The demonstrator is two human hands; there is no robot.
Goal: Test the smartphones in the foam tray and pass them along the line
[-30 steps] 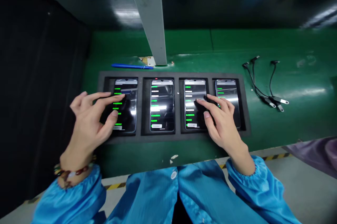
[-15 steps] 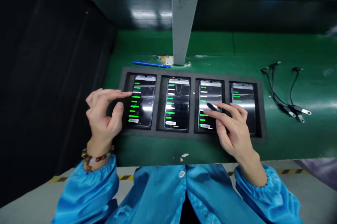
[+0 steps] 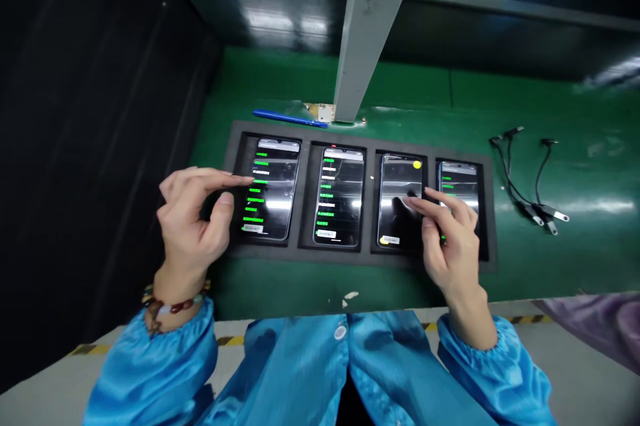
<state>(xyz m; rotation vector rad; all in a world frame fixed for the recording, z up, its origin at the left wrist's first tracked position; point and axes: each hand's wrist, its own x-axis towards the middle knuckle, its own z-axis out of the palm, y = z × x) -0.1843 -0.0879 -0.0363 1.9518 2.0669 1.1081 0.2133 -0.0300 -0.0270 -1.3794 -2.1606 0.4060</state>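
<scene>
Several smartphones lie face up in a row, each in its own cutout of a dark foam tray. My left hand reaches its index finger to the left edge of the leftmost phone, which lists green and white lines; I cannot tell if it touches. A similar list shows on the second phone. Over the third phone, black with yellow spots at two corners, my right hand extends its index finger. That hand partly covers the rightmost phone. Both hands hold nothing, fingers apart.
A blue pen lies behind the tray, beside the foot of a grey metal post. Short black cables with silver plugs rest on the green bench at right. A purple sleeve shows at the right edge.
The third phone's screen has gone from a list to black with yellow spots. My right hand has shifted slightly right over it. My left hand stays by the leftmost phone.
</scene>
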